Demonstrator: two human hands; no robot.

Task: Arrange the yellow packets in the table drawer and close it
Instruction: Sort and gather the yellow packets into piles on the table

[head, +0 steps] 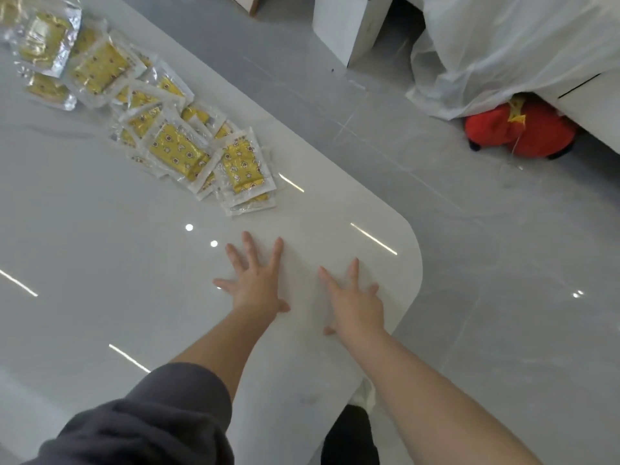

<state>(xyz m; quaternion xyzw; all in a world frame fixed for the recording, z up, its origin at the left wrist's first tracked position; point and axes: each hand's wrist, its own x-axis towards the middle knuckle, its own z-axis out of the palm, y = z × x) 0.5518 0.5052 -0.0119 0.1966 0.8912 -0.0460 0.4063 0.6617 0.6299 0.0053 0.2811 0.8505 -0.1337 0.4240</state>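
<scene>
Several yellow packets [174, 149] in clear wrappers lie scattered and overlapping on the glossy white table [100, 229], from the far left corner down toward the middle. My left hand [256, 280] lies flat on the tabletop with fingers spread, a short way in front of the nearest packet [243, 169]. My right hand [355, 298] also rests flat with fingers spread, close to the table's rounded corner [411, 250]. Neither hand holds anything. No drawer is visible from this angle.
Grey tiled floor [469, 297] lies beyond the table's right edge. A red plush item [516, 132] sits on the floor under white furniture draped in clear plastic sheeting [503, 55]. A white cabinet leg [345, 25] stands at the top.
</scene>
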